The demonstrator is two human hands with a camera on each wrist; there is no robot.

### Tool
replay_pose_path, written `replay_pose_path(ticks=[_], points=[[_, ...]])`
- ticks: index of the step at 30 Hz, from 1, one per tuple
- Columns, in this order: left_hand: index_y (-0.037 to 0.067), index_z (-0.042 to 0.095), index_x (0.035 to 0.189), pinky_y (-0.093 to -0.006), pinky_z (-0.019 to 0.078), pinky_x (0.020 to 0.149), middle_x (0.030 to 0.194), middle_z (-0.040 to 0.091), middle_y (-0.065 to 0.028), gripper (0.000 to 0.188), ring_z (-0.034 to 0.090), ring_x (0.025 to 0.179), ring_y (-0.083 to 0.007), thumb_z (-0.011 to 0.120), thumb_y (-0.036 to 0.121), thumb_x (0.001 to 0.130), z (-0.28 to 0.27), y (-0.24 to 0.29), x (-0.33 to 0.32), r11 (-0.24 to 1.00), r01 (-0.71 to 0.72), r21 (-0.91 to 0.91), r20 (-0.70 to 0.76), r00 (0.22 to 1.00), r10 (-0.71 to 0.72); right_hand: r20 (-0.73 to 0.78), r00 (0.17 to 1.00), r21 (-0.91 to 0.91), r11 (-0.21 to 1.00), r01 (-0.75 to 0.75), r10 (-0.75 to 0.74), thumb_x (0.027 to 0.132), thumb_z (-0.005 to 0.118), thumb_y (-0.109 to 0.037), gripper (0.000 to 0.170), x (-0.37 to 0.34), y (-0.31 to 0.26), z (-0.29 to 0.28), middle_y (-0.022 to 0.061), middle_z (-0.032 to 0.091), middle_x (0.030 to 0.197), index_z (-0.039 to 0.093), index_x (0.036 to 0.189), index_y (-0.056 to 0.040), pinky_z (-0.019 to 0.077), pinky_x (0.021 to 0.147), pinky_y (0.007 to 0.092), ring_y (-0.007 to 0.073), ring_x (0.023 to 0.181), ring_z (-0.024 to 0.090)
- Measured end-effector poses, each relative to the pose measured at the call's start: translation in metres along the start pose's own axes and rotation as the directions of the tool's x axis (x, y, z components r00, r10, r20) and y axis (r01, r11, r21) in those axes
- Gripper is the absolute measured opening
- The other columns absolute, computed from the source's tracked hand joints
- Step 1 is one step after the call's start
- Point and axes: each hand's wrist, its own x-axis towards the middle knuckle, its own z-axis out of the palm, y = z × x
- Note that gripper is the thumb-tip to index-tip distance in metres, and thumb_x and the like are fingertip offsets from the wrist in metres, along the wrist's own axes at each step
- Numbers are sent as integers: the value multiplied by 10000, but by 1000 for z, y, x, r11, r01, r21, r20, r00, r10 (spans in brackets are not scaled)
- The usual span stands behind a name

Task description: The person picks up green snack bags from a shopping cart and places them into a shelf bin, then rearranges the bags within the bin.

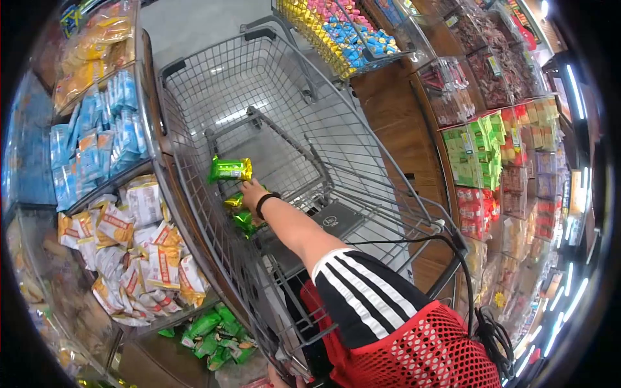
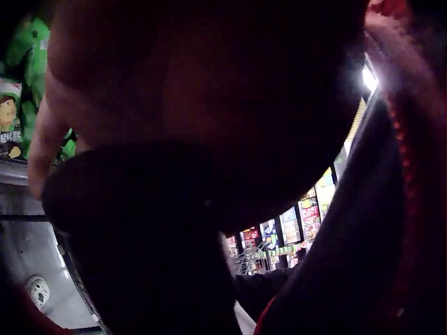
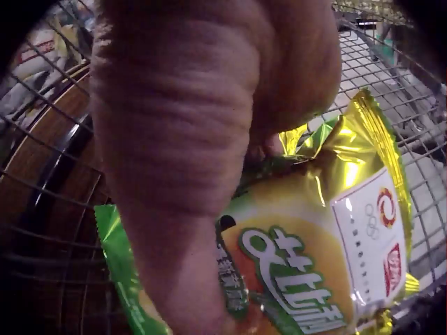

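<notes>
In the head view my right hand [image 1: 253,195], a black band at its wrist, reaches down into a grey wire shopping cart [image 1: 362,129]. It holds a green and gold snack packet [image 3: 293,244], which fills the lower part of the right wrist view with a digit lying across its wrapper. Two green and gold packets show by the hand from above: an upper packet [image 1: 229,169] at the fingertips, and a lower packet [image 1: 242,220] partly covered. My left hand [image 1: 278,378] is at the bottom edge, by the cart's near corner; its grip is hidden in shadow.
Bins of blue packets [image 1: 97,139] and white-orange packets [image 1: 139,249] line the left side, with green packets [image 1: 217,336] below. A basket of wrapped sweets [image 1: 343,39] stands beyond the cart. Shelves of packaged snacks [image 1: 479,149] rise on the right. A black cable [image 1: 414,240] crosses the cart's near end.
</notes>
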Motion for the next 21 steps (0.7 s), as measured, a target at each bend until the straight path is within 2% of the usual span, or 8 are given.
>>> replay_pose_path(ticks=[4, 6, 8, 11, 13, 14, 16, 21], points=[[5, 156, 1494, -354, 240, 1123, 1485, 300, -235, 654, 306, 1380, -321, 488, 24, 931, -2, 36, -2, 972, 99, -215, -1, 995, -101, -56, 997, 15, 998, -53, 54, 607, 795, -553, 690, -77, -3, -53, 132, 465, 1376, 671, 1191, -209, 312, 1047, 446, 294, 1311, 370], [6, 303, 1444, -383, 358, 1039, 1342, 474, -239, 564, 456, 1253, -350, 513, 60, 924, 9, 1, 5, 981, -191, 41, -188, 963, 195, 58, 997, 179, 982, -62, 52, 586, 783, -584, 727, -75, 14, -55, 162, 516, 1311, 665, 1194, -204, 386, 996, 412, 299, 1230, 473], [-78, 218, 1438, -371, 343, 1068, 1408, 339, -236, 652, 471, 1248, -323, 552, 39, 891, 7, -11, 18, 931, -361, -48, -132, 927, 352, -89, 995, 406, 910, 80, -48, 525, 782, -616, 881, -104, 35, -61, 204, 537, 1231, 601, 1276, -192, 443, 926, 444, 364, 1140, 526], [-70, 187, 1449, -384, 428, 1003, 1409, 322, -264, 691, 543, 1196, -312, 564, 61, 886, 13, -18, 17, 898, -439, -26, -213, 880, 424, -8, 988, 596, 793, 127, -153, 577, 770, -644, 983, -183, 22, -135, 274, 406, 1283, 528, 1345, -81, 375, 1034, 397, 377, 1219, 424], [-59, 190, 1456, -396, 341, 1083, 1444, 306, -271, 712, 418, 1306, -367, 583, 148, 901, 11, -23, 20, 874, -485, -26, -216, 857, 468, -135, 988, 651, 745, 150, -81, 616, 803, -578, 969, -217, 4, -150, 211, 438, 1314, 509, 1297, 47, 379, 1031, 372, 319, 1230, 441], [-56, 190, 1459, -397, 303, 1112, 1457, 300, -274, 723, 362, 1345, -384, 587, 189, 907, 11, -30, 22, 848, -518, 109, -240, 814, 528, -223, 935, 879, 358, 315, -274, 666, 828, -450, 840, -239, -12, -161, 142, 531, 1286, 516, 1287, 20, 422, 990, 345, 261, 1185, 516], [-56, 186, 1461, -391, 242, 1143, 1469, 291, -284, 743, 276, 1385, -396, 582, 265, 920, 10, -31, 13, 844, -530, 77, -329, 786, 523, -250, 922, 958, 62, 280, -297, 717, 813, -347, 751, -280, -37, -166, 83, 587, 1249, 495, 1304, -4, 459, 956, 340, 219, 1124, 574], [21, 150, 1502, -386, 323, 1090, 1494, 325, -199, 755, 416, 1326, -283, 589, 272, 942, -25, -21, -34, 740, -656, -151, -499, 696, 516, -483, 710, 875, -322, 362, -512, 633, 848, -490, 983, -358, -139, -187, 85, 556, 1304, 413, 1377, -17, 439, 1013, 380, 222, 1185, 547]])
